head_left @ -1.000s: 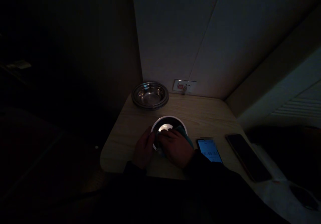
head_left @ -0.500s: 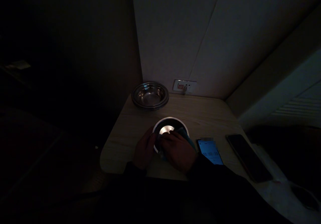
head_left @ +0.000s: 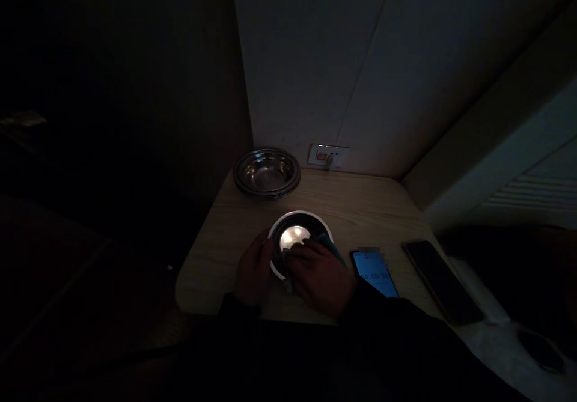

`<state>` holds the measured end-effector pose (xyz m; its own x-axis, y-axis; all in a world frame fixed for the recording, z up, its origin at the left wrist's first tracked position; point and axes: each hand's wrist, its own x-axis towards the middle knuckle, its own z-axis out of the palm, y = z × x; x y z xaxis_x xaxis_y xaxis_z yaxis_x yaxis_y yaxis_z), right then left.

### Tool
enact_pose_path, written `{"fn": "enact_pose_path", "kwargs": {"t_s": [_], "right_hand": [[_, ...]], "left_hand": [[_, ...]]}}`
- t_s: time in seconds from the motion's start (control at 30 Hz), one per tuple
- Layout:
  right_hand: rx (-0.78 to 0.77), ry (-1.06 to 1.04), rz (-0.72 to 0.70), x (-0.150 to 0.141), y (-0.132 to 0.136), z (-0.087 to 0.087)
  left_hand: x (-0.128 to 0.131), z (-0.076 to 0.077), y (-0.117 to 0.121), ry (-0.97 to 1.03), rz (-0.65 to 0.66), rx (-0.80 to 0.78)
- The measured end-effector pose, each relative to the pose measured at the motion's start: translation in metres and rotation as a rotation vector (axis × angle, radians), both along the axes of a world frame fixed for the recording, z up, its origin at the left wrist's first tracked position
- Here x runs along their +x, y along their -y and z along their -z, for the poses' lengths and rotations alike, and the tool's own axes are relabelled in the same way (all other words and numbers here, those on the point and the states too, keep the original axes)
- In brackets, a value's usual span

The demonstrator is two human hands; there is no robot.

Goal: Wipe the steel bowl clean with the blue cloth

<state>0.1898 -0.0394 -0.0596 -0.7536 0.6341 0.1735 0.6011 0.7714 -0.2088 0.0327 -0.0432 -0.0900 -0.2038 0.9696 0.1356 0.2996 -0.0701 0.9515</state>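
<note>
A shiny metal bowl [head_left: 295,235] sits on the light wooden table [head_left: 356,204] in front of me. At its left rim, my left hand [head_left: 253,268] grips the edge, thumb on the near side. My right hand [head_left: 319,276] is closed on a teal cloth [head_left: 332,247] and presses it against the inside of the bowl at the near right. Part of the cloth hangs out over the rim; the rest is hidden under my fingers. Both hands are dim in the low light.
Behind the bowl, at the back left, stands a stack of metal bowls [head_left: 267,176]. A wall socket [head_left: 328,155] is just above the table. To the right lie a lit phone showing a timer [head_left: 375,274] and a dark phone [head_left: 442,282].
The whole view has shifted slightly, so things appear a little further left. My right hand with the cloth sits slightly lower in the bowl; my left hand keeps its hold on the rim.
</note>
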Motion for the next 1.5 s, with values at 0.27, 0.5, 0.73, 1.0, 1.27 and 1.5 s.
{"fn": "enact_pose_path", "kwargs": {"t_s": [0.27, 0.5, 0.73, 1.0, 1.27, 1.5], "right_hand": [[-0.018, 0.051, -0.040, 0.023, 0.012, -0.004], [0.084, -0.028, -0.033, 0.017, 0.024, 0.005], [0.179, -0.104, -0.008, 0.010, 0.026, 0.014], [0.156, -0.102, 0.031, 0.027, 0.030, 0.005], [0.188, -0.256, 0.101, 0.001, 0.031, 0.023], [0.198, -0.318, 0.150, -0.014, 0.031, 0.030]], "left_hand": [[0.002, 0.004, -0.001, 0.071, -0.023, -0.031], [0.000, 0.001, -0.002, 0.156, -0.082, -0.051], [-0.003, 0.006, 0.001, 0.177, -0.032, -0.106], [-0.002, 0.005, -0.002, 0.155, -0.083, -0.061], [0.001, 0.004, 0.003, 0.039, -0.028, -0.026], [0.000, 0.002, 0.004, 0.042, -0.118, -0.008]]}}
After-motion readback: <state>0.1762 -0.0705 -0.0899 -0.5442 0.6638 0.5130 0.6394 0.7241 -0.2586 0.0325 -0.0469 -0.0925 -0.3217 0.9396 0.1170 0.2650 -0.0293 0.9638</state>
